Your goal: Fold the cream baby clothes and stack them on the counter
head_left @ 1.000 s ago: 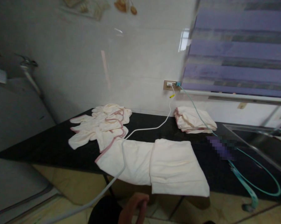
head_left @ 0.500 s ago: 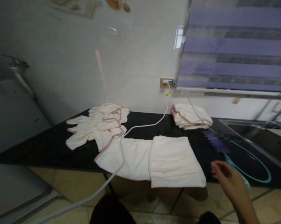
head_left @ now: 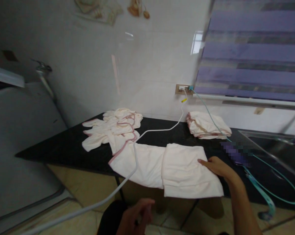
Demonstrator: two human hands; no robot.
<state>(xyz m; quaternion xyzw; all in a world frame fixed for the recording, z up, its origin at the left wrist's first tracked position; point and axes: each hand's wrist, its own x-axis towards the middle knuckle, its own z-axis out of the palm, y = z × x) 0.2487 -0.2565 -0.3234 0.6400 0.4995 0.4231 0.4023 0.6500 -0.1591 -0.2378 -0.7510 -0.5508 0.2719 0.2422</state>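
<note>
A cream cloth with a pink edge (head_left: 147, 166) lies along the front of the black counter, its right part folded over into a thick rectangle. My right hand (head_left: 219, 168) grips the right side of that fold; its thumb rests on top and the other fingers are mostly hidden. Below the counter's front edge is my left hand (head_left: 139, 217), blurred, fingers loosely bent and apart, holding nothing that I can see. To the left sits a loose heap of similar cloths (head_left: 113, 129). A folded stack of cloths (head_left: 207, 125) rests by the wall.
A white cable (head_left: 135, 153) runs from the wall socket (head_left: 183, 89) across the cloth toward the lower left. On the right, a purple phone-like item (head_left: 233, 153) with a teal strap (head_left: 260, 192) lies near a metal sink (head_left: 272, 147). The counter (head_left: 61, 147) ends at a front edge.
My right hand has moved left from beside the strap onto the folded cloth and taken hold of its side. My left hand has come into view at the bottom. The view has shifted slightly left.
</note>
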